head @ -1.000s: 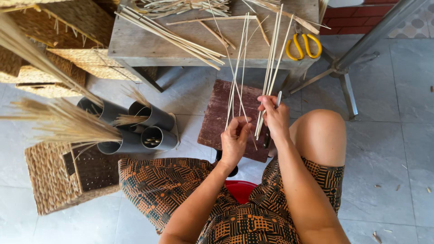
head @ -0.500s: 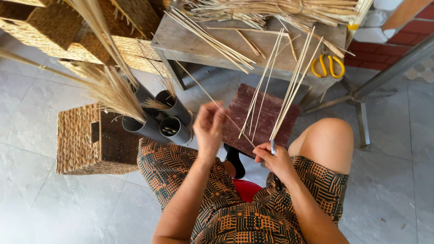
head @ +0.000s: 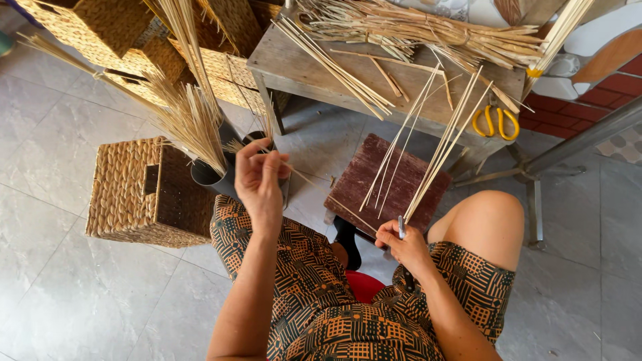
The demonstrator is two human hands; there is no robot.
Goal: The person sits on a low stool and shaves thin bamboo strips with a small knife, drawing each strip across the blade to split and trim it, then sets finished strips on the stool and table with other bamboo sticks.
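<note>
seated person seen from above, working thin pale reed strips point(head: 428, 150). right hand point(head: 401, 244) is closed around the lower ends of the strips, together with a small grey tool whose kind cannot be told; the strips fan upward toward 1 o'clock, across a dark wooden stool point(head: 391, 184) and the edge of a grey wooden table point(head: 287, 63). left hand point(head: 259, 180), at 9 o'clock from the right, pinches a single thin strand with fingers drawn narrow, just in front of dark tubes point(head: 212, 179) filled with straw. yellow-handled scissors point(head: 496, 122) lie on the table at 1 o'clock; a woven basket point(head: 144, 194) stands at 9 o'clock.
</note>
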